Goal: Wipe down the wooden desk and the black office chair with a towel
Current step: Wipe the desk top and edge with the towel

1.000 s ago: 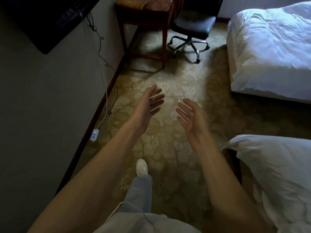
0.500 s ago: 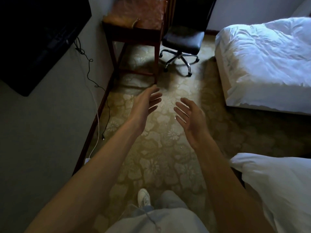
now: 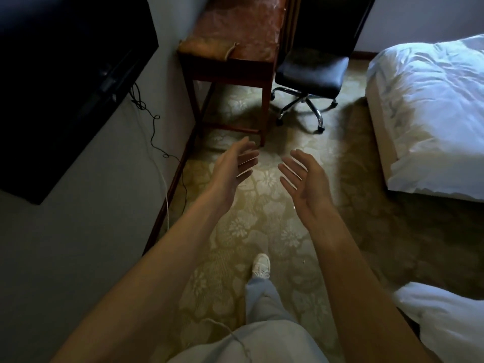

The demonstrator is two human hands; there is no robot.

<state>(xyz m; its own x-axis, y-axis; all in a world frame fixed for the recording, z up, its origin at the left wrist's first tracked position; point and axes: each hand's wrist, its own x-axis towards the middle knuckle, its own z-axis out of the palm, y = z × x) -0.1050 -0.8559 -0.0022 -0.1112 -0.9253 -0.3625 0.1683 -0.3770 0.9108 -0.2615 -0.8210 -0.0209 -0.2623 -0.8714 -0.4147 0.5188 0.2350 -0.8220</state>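
The wooden desk (image 3: 251, 30) stands against the left wall ahead, its reddish top in view. A brownish folded towel (image 3: 207, 47) lies on its near left corner. To the right of the desk is the black office chair (image 3: 310, 70) on a chrome wheeled base. My left hand (image 3: 233, 166) and my right hand (image 3: 305, 176) are stretched out in front of me above the carpet, palms facing each other, fingers straight, holding nothing. Both are well short of the desk.
A black TV (image 3: 65, 82) hangs on the left wall with cables (image 3: 154, 132) trailing to the floor. A white bed (image 3: 429, 111) fills the right side and another bed corner (image 3: 445, 318) lies at lower right. Patterned carpet (image 3: 262, 218) runs between them.
I have walked forward; the desk, chair and bed are nearer and lower in view. Both hands stay outstretched and empty.
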